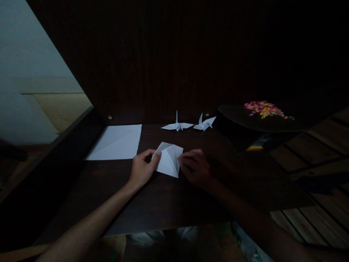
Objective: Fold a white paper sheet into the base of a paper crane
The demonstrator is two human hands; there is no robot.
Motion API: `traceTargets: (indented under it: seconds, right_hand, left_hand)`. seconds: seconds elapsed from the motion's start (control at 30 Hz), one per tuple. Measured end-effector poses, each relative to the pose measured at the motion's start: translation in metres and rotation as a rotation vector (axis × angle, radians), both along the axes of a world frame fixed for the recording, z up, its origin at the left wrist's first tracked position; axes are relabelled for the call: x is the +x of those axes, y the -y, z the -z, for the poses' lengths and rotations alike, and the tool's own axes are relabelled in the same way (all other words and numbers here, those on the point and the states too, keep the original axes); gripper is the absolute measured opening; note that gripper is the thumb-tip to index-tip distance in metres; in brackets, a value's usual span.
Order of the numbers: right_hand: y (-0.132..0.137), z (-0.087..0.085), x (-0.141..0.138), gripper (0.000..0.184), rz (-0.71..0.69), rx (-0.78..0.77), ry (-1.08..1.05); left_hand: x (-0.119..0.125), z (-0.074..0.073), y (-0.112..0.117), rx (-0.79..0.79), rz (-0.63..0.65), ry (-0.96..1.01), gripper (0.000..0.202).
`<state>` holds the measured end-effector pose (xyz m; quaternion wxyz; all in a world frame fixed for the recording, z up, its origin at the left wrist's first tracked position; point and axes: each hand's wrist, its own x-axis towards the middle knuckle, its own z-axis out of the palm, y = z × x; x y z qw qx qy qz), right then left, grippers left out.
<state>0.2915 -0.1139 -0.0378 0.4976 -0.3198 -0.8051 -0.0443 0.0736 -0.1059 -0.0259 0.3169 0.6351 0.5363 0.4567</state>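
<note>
A partly folded piece of white origami paper [168,160] is held just above the dark table, its creases and layered flaps showing. My left hand [143,165] pinches its left edge, with the thumb on top and the fingers underneath. At the right edge, my right hand [195,165] has its fingertips closed on the paper's side flap. Behind the hands stand two finished paper cranes, one with spread wings [177,126] and another [204,124] to its right, tilted. Shadow covers much of my right hand.
White paper sheets [117,142] lie at the table's back left. A dark panel [163,65] rises behind the table [152,211], and a low side board [49,160] bounds its left. Small colourful pieces [264,109] are heaped on a raised shelf [231,112] at right.
</note>
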Motion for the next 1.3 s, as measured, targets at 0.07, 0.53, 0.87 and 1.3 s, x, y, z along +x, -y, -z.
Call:
traceTargets:
  seconds: [0.07,0.53,0.87,1.3]
  right_hand:
    - [0.004,-0.001,-0.004,0.029,-0.045,0.019,0.072]
    - [0.007,0.017,-0.018,0.056,-0.175,-0.525,-0.325]
    - [-0.016,0.000,-0.008,0.039,-0.263,-1.212,-0.971]
    - [-0.028,0.007,0.006,0.023,-0.210,-1.529,-0.849]
  left_hand:
    - [0.002,-0.004,0.003,0.109,-0.054,-0.040,0.027]
    - [0.012,0.003,0.019,0.420,0.378,-0.146,0.043]
    - [0.008,0.005,0.017,0.390,0.436,-0.582,0.047]
    - [0.007,0.009,0.013,0.501,0.530,-0.435,0.031]
